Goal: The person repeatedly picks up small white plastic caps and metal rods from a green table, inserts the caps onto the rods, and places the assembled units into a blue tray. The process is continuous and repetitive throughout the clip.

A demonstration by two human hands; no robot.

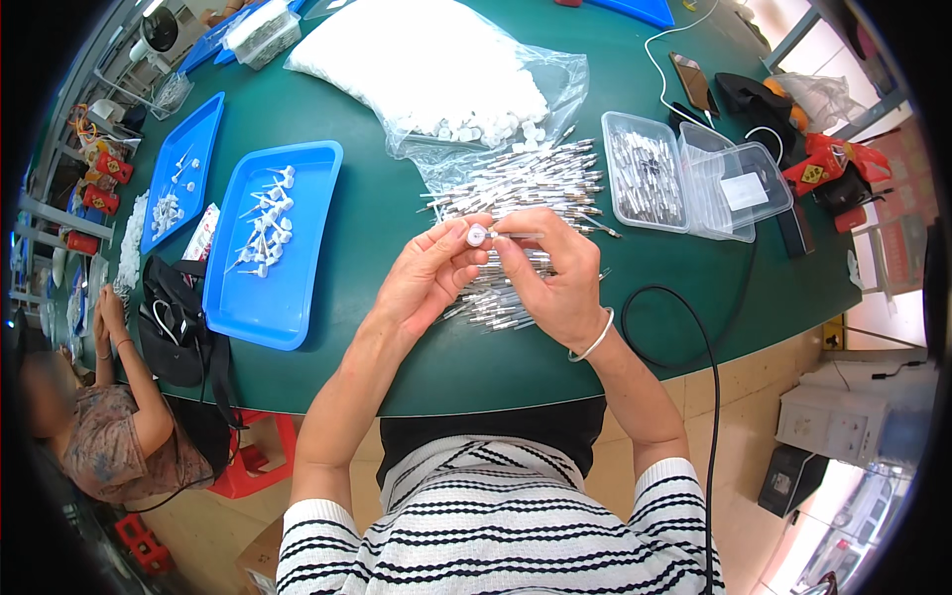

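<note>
My left hand (428, 273) pinches a small white round plastic cap (477, 236) between thumb and fingertips. Right beside it, my right hand (555, 273) grips a thin metal rod (518, 235), its end pointing at the cap; whether the two are joined is too small to tell. Both hands hover over a large loose pile of thin silvery rods (540, 188) on the green table. Beyond the pile lies a clear plastic bag (416, 69) full of white caps, spilling toward the rods. To the left, a blue tray (273, 307) holds several capped rods (266, 223).
A second blue tray (183, 139) with parts sits farther left, near a black bag (174, 322). At right are a clear box of rods (645, 174), its lid (739, 188), a phone (694, 84) and a black cable (684, 307). Another person (124, 426) works at the left.
</note>
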